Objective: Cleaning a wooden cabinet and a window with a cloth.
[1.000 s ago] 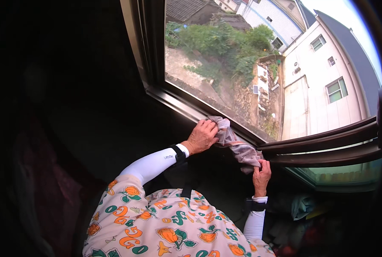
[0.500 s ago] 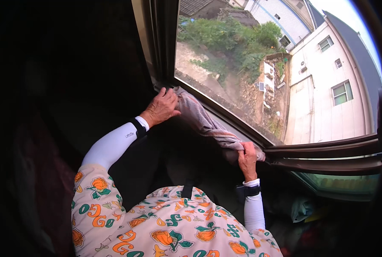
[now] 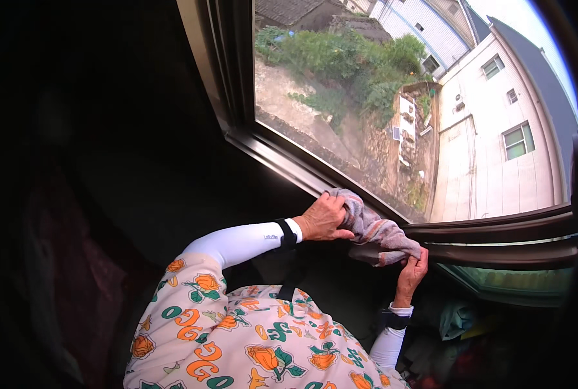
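A greyish-pink striped cloth [image 3: 376,230] lies bunched along the lower part of the window frame [image 3: 279,159], at the sill's right end. My left hand [image 3: 323,217] presses the cloth's left end against the frame, with the fingers closed over its edge. At the other end, my right hand [image 3: 412,275] pinches the cloth near the window's lower right corner. Between the two hands the cloth sags in folds. White sleeves and dark wrist bands cover both forearms.
Behind the window glass [image 3: 328,91] are green bushes, a stony yard and a white building [image 3: 496,136]. A second, greenish pane [image 3: 509,282] sits below the dark frame rail on the right. A pale crumpled bag [image 3: 456,321] lies in shadow at lower right.
My left hand has slid right and down along the sill with the cloth, baring the frame at the left. My right hand has shifted right and slightly down, and the cloth is more bunched.
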{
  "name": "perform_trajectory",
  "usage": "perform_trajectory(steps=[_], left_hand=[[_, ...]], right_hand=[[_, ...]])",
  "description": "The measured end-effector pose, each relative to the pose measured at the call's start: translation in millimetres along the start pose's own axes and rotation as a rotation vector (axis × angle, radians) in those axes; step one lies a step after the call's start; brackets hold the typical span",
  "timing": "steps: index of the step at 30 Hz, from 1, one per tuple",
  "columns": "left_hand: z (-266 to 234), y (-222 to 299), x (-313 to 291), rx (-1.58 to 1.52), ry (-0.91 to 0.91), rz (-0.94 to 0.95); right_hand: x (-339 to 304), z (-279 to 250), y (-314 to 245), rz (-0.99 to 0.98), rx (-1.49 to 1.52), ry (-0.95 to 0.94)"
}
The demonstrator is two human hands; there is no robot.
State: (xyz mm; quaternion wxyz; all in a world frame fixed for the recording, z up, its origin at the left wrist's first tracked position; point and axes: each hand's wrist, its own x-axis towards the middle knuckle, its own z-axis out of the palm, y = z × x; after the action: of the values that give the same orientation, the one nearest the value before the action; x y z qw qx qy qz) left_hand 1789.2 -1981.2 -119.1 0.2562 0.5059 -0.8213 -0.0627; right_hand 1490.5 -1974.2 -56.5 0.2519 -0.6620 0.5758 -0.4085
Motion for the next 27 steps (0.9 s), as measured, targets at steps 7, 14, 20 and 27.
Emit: perform_trajectory(steps=[7, 14, 20, 27], left_hand=[[-39.2, -32.0, -13.1, 0.215, -0.105, 0.084], [-130.7, -156.9, -81.0, 0.653, -0.372, -0.251], [-160.5, -162.2, -46.4, 0.669, -0.747, -0.274], [-168.0, -150.5, -39.0, 0.386, -0.116, -0.474]], right_hand=[[5.4, 19.9, -23.1, -0.104, -0.072, 0.017], [7.5, 111.3, -49.4, -0.280, 0.024, -0.251], [-0.8, 170.6, -83.2, -0.360, 0.147, -0.383], [15.7, 109.0, -36.9, -0.112, 0.059, -0.250]])
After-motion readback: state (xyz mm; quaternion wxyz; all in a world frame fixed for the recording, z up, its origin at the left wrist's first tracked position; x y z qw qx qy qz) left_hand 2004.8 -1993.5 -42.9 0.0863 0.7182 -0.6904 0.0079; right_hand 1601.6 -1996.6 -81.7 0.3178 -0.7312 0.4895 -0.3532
